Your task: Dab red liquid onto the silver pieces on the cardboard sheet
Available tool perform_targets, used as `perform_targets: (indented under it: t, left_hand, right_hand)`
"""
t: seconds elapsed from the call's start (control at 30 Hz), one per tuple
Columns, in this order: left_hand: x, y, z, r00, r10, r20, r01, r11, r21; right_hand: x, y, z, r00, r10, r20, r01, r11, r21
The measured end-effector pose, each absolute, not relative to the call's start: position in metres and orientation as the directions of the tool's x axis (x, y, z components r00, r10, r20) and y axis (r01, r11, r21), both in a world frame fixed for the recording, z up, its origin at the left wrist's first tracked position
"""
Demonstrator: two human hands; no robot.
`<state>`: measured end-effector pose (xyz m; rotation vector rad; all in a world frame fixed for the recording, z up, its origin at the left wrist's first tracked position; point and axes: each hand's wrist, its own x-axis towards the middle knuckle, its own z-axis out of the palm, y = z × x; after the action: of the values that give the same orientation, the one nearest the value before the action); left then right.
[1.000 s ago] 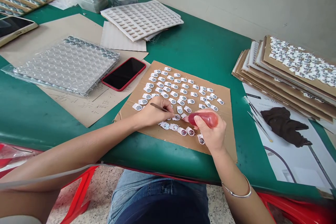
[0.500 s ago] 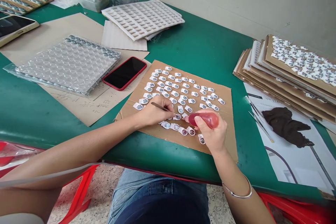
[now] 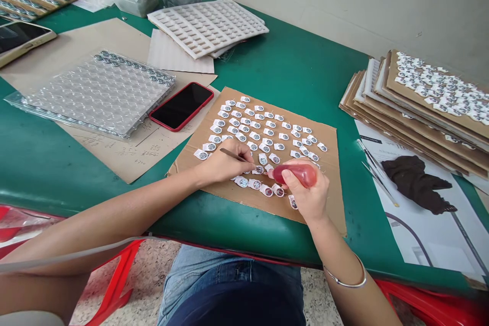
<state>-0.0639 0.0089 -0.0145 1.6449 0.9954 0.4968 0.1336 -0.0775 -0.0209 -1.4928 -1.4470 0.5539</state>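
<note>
Red fluid fills the squeeze bottle (image 3: 296, 173) gripped in the right hand (image 3: 307, 191), its tip meeting a pick (image 3: 234, 156) pinched by the left hand (image 3: 223, 164) over small parts (image 3: 263, 135) near the cardboard's (image 3: 328, 173) front edge; too hard a squeeze could likely flood neighbouring parts.

A red phone (image 3: 181, 106) lies beside a bubble-wrap sheet (image 3: 95, 92) on the green desk (image 3: 298, 69). A white foam tray (image 3: 208, 25) sits beyond. Stacked cardboard sheets (image 3: 420, 107) rest right, above a dark cloth (image 3: 414, 181).
</note>
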Motion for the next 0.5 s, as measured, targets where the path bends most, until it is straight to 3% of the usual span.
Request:
perform_targets:
  t: [0.5]
  left_hand:
    - [-0.0635, 0.0091, -0.0146, 0.558, 0.813, -0.164, 0.356, -0.056, 0.933]
  right_hand:
    - [0.132, -0.0788, -0.0211, 0.174, 0.928, 0.329, 0.487, 0.21, -0.848]
